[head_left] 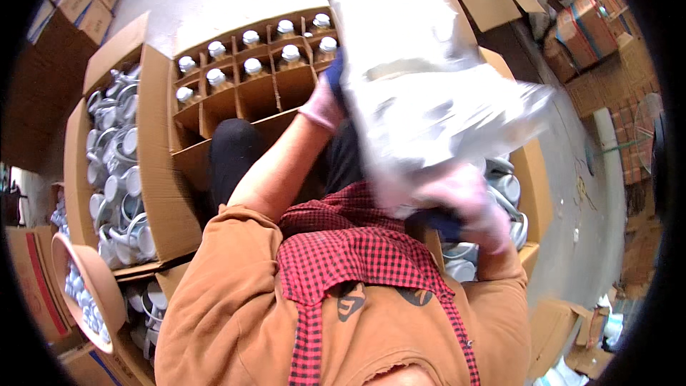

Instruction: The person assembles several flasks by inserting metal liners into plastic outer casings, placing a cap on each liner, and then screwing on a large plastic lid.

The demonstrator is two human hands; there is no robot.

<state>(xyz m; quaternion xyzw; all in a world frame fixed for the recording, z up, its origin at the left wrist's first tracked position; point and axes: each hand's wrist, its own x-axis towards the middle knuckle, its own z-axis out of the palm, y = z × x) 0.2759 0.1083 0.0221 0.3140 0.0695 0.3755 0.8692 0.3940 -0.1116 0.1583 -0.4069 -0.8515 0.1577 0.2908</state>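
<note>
A large, shiny whitish plastic bag [407, 64] hangs across the upper middle, smeared by motion; its contents cannot be made out. My left hand [326, 103], in a pink-and-blue work glove, grips the bag's left side, its fingers partly hidden behind it. Lower down, my right hand [464, 204], gloved the same way, is closed on the bag's bottom end. Beyond my knees stands an open carton with cardboard dividers [243, 104]. Several bottles with silvery-white caps [252, 66] stand upright in its cells, while some front cells show no bottle top.
A carton [161, 164] of grey-white handled pieces [118, 157] stands at left, above a tan basin [61, 254] of small bluish-white pieces. Similar pieces [507, 187] fill a box beside my right arm. Another open box [493, 8] is at far right; stacked cartons [75, 0] stand far left.
</note>
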